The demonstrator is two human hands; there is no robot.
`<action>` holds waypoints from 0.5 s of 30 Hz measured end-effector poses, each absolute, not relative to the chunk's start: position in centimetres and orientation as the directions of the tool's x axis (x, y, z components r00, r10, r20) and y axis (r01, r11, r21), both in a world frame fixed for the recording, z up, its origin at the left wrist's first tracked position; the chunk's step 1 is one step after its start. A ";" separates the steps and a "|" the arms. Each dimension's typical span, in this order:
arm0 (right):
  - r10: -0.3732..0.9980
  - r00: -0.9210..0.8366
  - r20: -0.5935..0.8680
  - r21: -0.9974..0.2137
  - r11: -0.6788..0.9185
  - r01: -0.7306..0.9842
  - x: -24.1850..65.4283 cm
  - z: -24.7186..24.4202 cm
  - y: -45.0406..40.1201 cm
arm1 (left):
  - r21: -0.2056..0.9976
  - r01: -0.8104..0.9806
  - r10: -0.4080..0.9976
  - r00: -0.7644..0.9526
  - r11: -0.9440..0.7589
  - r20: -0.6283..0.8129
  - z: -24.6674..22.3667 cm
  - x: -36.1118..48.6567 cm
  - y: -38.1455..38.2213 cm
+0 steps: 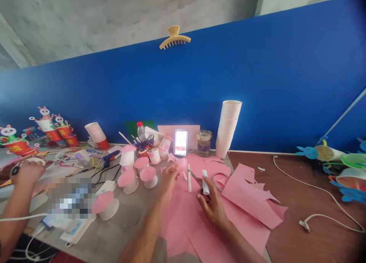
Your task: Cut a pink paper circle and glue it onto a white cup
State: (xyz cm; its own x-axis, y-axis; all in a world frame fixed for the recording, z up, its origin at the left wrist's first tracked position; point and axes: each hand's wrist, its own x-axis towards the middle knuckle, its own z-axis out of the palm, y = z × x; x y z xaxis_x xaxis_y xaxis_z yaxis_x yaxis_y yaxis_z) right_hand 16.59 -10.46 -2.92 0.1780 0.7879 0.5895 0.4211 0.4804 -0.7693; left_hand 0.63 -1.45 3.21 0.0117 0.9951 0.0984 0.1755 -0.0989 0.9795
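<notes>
We see two bare hands over pink paper point(177, 232) spread on the table point(114, 232). Left hand point(169, 177): fingers bent, grip narrow; we cannot tell whether anything sits in it. It's just beside a small white piece point(185, 176) and a white marker point(189, 183), the latter lying on the paper.

Right hand point(214, 207): thumb and index apart, grip partway open, with a white tube point(205, 181) right at the index finger — we can't confirm a hold. Scissors point(196, 177) lie at this hand too, dark handles partly hidden by the fingers. A roll of tape point(220, 181) is near, to its right, by a ragged-edged pink sheet point(251, 200).

Behind: a lit phone point(181, 141), upright, screen blurred out, with a lidded jar point(204, 144) and a tall stack of white cups point(228, 129) to its right. Several cups with pink discs point(148, 177) stand left of the left hand. Far left — a co-worker's hand point(32, 169), separate from ours.
</notes>
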 end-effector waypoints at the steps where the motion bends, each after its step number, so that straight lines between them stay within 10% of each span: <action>1: 0.800 0.236 0.552 -0.814 0.456 0.360 16.6 -3.0 -10.4 | 0.993 0.102 0.996 0.063 -0.064 0.058 3.5 0.9 -2.5; 5: 0.843 0.409 0.350 -0.926 0.378 0.013 16.8 -2.6 -10.1 | 0.816 -0.435 0.905 0.358 0.381 -0.231 4.1 1.6 -5.6; 15: 0.903 0.418 0.098 -0.922 0.241 -0.304 16.9 -1.2 -9.8 | 0.725 -0.490 0.856 0.437 0.484 -0.276 1.4 1.2 -5.6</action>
